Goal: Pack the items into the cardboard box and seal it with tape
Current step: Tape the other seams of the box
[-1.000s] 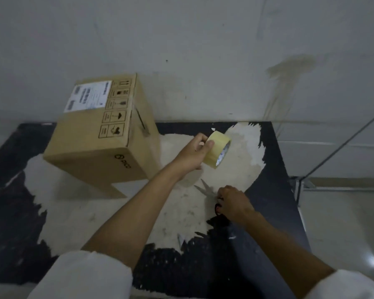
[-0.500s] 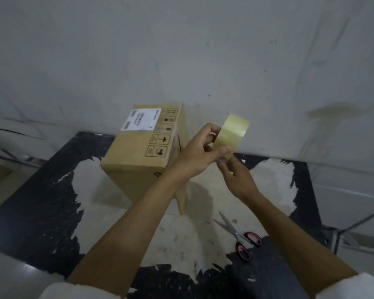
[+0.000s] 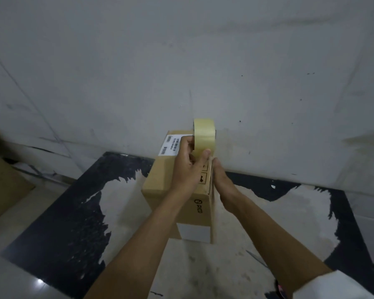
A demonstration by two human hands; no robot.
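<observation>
Backdrop is formed by a scuffed grey wall [image 3: 203, 61], stained at right. The black surface [image 3: 58, 223] is worn to pale patches; pale glossy floor [image 3: 20, 283] is seen at lower left.

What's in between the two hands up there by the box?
In the head view, the tape roll sits at the fingertips of the left hand and right hand. A pulled strip of tape hangs down between them, in front of the cardboard box.

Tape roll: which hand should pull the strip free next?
Right. The left hand already grips the tape roll above the cardboard box, steadying it. The right hand sits just below the roll at its loose end, likely best placed to pull.
</observation>
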